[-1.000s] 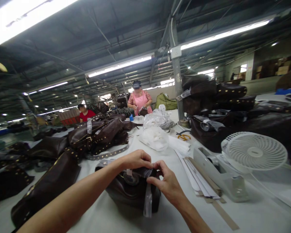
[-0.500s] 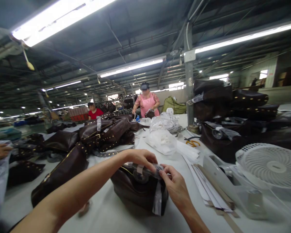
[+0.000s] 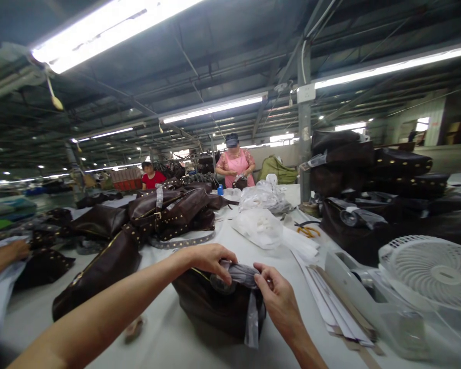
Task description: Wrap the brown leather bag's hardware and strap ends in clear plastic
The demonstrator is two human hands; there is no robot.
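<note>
A dark brown leather bag (image 3: 215, 312) stands on the white table right in front of me. Across its top lies a bundle wrapped in clear plastic (image 3: 243, 275), perhaps the bag's strap or handle. My left hand (image 3: 213, 260) pinches the bundle's left end from above. At its right end, my right hand (image 3: 275, 287) grips the plastic between thumb and fingers. A strip of clear plastic (image 3: 251, 320) hangs down the bag's right side. The undersides of my fingers are partly hidden.
Studded brown bags (image 3: 169, 210) pile up at left, more bags (image 3: 353, 169) at right. A white fan (image 3: 441, 274), cardboard strips (image 3: 338, 302), orange-handled scissors (image 3: 308, 231) and plastic wrap (image 3: 259, 225) lie around. A co-worker's hand (image 3: 17, 250) is at far left; a person in pink (image 3: 236, 164) works opposite.
My left hand has shifted slightly left along the bundle, uncovering more of its grey plastic-wrapped length. My right hand stays at the right end. The co-worker's hand at left has moved inward.
</note>
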